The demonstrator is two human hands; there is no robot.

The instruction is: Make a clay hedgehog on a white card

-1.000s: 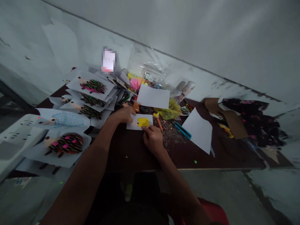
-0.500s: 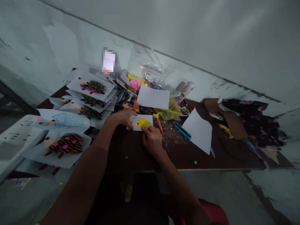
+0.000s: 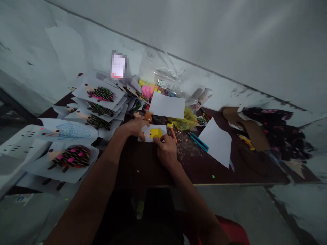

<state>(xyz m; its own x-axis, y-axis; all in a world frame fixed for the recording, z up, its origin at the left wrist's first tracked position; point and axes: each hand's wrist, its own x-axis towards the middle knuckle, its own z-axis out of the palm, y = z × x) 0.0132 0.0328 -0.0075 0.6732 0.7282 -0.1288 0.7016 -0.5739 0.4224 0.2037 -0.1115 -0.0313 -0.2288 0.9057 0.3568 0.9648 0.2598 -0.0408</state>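
A small white paper card (image 3: 163, 128) lies on the dark table with a flattened patch of yellow modelling clay (image 3: 156, 132) on it. A small peach-coloured piece sits to the left of the yellow. My left hand (image 3: 135, 127) rests over the card's left edge, thumb and fingers apart, holding it flat. My right hand (image 3: 167, 149) is curled, its fingertips pressed together at the lower right edge of the yellow clay. An orange clay tool or stick (image 3: 174, 135) with a yellow tip lies just right of the card.
Paper sheets with clay hedgehogs (image 3: 100, 94) are stacked at the left. Behind the card lie a blank sheet (image 3: 167, 105), a yellow plastic bag (image 3: 187, 119) and coloured clay (image 3: 147, 91). Blue-handled scissors (image 3: 199, 142) and another sheet (image 3: 217, 143) lie right, past scattered crumbs.
My right hand has shifted slightly right along the lower edge of the yellow clay. My left hand and the card have stayed in place.
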